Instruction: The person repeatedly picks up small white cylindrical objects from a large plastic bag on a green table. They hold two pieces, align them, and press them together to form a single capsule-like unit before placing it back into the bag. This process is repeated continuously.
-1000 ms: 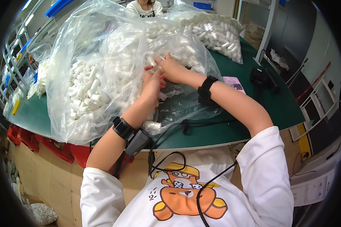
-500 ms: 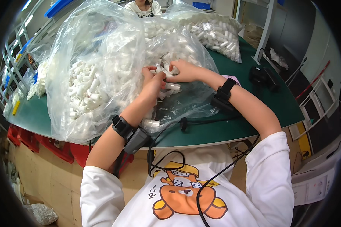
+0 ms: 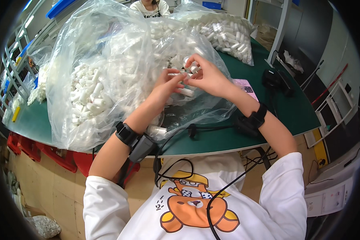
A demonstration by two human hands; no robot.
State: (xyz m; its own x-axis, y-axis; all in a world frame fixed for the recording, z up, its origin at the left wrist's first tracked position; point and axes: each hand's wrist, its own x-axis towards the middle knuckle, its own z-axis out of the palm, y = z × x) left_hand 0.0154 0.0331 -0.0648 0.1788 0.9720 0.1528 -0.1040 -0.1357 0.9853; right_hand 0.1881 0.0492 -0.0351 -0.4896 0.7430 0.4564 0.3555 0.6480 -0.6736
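Both my hands meet above the opening of a clear plastic bag [image 3: 212, 114]. In the fingers of my right hand [image 3: 210, 79] is a small round white plastic cap [image 3: 194, 69]. My left hand [image 3: 166, 85] is closed, thumb and fingers pinching a slim white plastic piece [image 3: 175, 74] beside it; my fingers partly hide it. Just below the hands lies a loose white plastic tube [image 3: 186, 92]. Another short tube [image 3: 157, 130] rests near the table's front edge. To the left, a big clear bag bulges with many white plastic tubes [image 3: 86, 90].
A third full bag [image 3: 232, 40] stands at the back right of the green table [image 3: 284, 116]. A pink phone [image 3: 246, 89] lies right of my right hand, with a black device [image 3: 278, 82] beyond. Black cables cross the front edge. Across the table sits a person [image 3: 150, 9].
My right hand has risen out of the bag, and the white cap now shows in its fingers. My left hand has shifted slightly right. More of the pink phone is visible.
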